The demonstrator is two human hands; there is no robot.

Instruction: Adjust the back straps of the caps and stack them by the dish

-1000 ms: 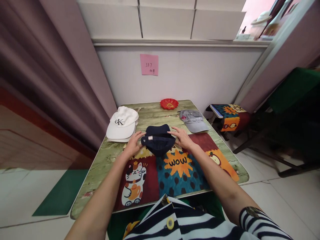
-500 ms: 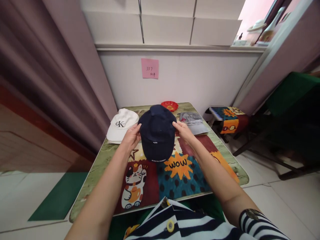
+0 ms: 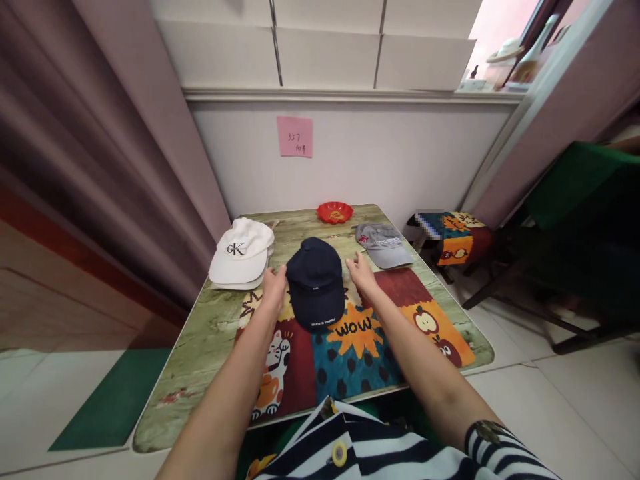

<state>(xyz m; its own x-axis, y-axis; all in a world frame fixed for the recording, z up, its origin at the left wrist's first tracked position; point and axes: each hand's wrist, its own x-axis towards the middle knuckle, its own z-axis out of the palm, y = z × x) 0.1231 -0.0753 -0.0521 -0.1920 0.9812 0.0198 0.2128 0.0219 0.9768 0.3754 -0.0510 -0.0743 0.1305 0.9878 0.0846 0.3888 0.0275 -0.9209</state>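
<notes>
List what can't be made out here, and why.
Head view, all items:
navy cap, inside: hidden by its own crown
lower white cap, front: covered by CK cap
gray cap, small lettering: blurred
left hand, contact with navy cap: too small to tell

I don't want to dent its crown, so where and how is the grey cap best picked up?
By the brim, I'd say: the right hand coming from the near side, thumb on top, fingers beneath. The grey cap sits crown up, and its thin brim juts towards the person.
</notes>
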